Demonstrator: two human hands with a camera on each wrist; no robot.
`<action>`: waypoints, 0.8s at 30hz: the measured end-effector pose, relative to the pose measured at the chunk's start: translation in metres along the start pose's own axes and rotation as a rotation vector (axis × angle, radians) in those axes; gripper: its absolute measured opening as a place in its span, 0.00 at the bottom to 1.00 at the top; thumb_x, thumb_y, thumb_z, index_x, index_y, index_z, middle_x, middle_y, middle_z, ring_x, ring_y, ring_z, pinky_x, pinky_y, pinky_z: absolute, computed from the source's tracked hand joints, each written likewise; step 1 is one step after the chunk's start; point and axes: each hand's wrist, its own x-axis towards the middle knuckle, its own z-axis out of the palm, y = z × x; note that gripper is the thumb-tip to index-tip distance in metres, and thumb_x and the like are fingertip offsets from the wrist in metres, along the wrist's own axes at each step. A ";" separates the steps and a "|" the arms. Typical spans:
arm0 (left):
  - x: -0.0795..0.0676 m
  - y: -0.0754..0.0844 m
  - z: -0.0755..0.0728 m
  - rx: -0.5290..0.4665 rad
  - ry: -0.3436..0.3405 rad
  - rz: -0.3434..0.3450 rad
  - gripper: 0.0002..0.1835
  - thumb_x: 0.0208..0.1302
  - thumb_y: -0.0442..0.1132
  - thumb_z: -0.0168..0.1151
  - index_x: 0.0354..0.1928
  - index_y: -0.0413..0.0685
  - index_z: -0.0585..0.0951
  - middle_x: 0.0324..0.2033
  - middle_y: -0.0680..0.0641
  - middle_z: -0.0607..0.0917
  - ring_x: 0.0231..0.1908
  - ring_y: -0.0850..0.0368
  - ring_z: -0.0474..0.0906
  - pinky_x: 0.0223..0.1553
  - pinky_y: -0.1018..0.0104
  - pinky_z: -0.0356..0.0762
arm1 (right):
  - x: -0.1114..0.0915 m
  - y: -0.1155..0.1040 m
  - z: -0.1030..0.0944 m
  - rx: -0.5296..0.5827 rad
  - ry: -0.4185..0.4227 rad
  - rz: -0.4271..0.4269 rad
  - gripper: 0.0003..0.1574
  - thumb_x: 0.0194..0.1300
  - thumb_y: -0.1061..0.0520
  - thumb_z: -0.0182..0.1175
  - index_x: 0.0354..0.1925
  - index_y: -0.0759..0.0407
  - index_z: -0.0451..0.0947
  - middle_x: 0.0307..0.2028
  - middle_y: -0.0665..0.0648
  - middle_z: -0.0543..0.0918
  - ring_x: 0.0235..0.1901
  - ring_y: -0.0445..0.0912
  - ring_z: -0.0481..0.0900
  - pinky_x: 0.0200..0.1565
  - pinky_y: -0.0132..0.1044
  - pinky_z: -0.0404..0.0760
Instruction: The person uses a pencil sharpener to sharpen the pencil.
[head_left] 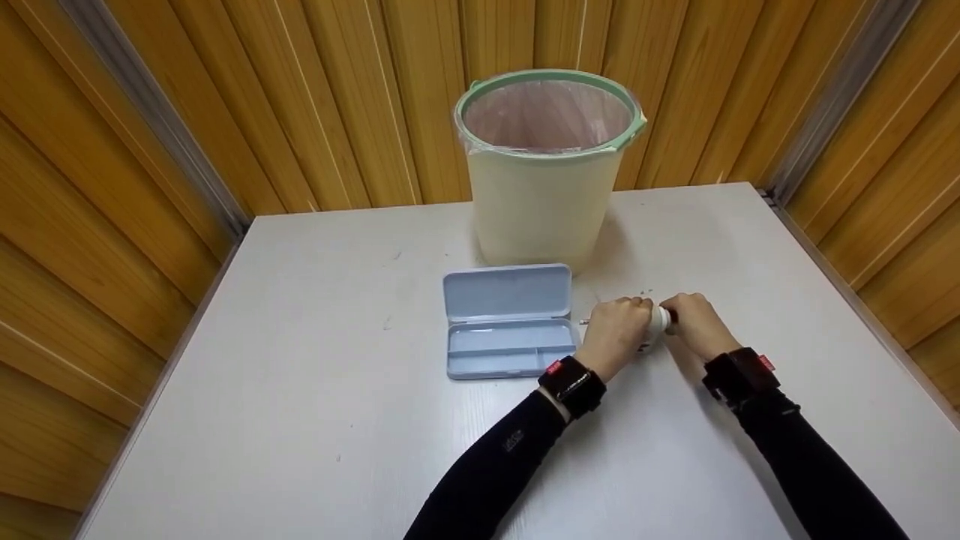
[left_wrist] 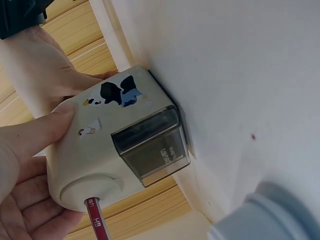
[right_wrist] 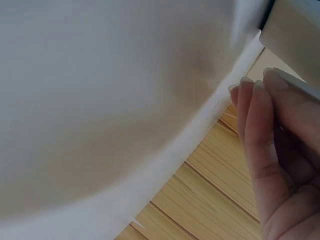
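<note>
A cream pencil sharpener (left_wrist: 85, 160) with cartoon stickers and a dark see-through shavings drawer (left_wrist: 155, 145) is gripped in my left hand (head_left: 619, 330), thumb on top and fingers curled beneath. Out of its front hole sticks a red HB pencil (left_wrist: 97, 220), its end also showing left of the hand in the head view. On the sharpener's far side my right hand (head_left: 699, 322) pinches its crank with curled fingers and thumb (right_wrist: 280, 85); the crank itself is mostly hidden. The sharpener stands close over the table, to the right of a blue pencil case (head_left: 506, 292).
The pencil case lies open, with its lid back and a divided tray facing up. Behind it stands a cream bin (head_left: 540, 202) with a green rim and a plastic liner. Wood-patterned walls (head_left: 360, 105) border the white table (head_left: 300, 375), where small specks are scattered.
</note>
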 end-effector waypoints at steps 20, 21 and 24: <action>-0.004 0.004 0.006 0.023 0.038 -0.024 0.07 0.59 0.37 0.64 0.39 0.55 0.84 0.32 0.59 0.87 0.28 0.67 0.82 0.26 0.74 0.79 | -0.022 -0.008 -0.010 0.054 -0.138 0.054 0.05 0.50 0.68 0.70 0.21 0.65 0.83 0.20 0.55 0.84 0.22 0.41 0.74 0.28 0.30 0.72; -0.003 0.004 0.005 0.027 0.036 -0.022 0.07 0.59 0.37 0.64 0.39 0.55 0.84 0.32 0.59 0.87 0.28 0.67 0.82 0.26 0.74 0.79 | -0.025 -0.010 -0.011 0.062 -0.142 0.046 0.04 0.50 0.67 0.71 0.23 0.64 0.84 0.21 0.55 0.85 0.23 0.41 0.75 0.28 0.30 0.73; -0.002 0.003 0.004 0.031 0.041 -0.021 0.06 0.59 0.36 0.63 0.37 0.55 0.84 0.31 0.59 0.87 0.27 0.66 0.82 0.26 0.74 0.79 | -0.030 -0.013 -0.014 0.076 -0.152 0.032 0.04 0.51 0.69 0.69 0.24 0.63 0.84 0.22 0.55 0.85 0.23 0.40 0.75 0.29 0.29 0.73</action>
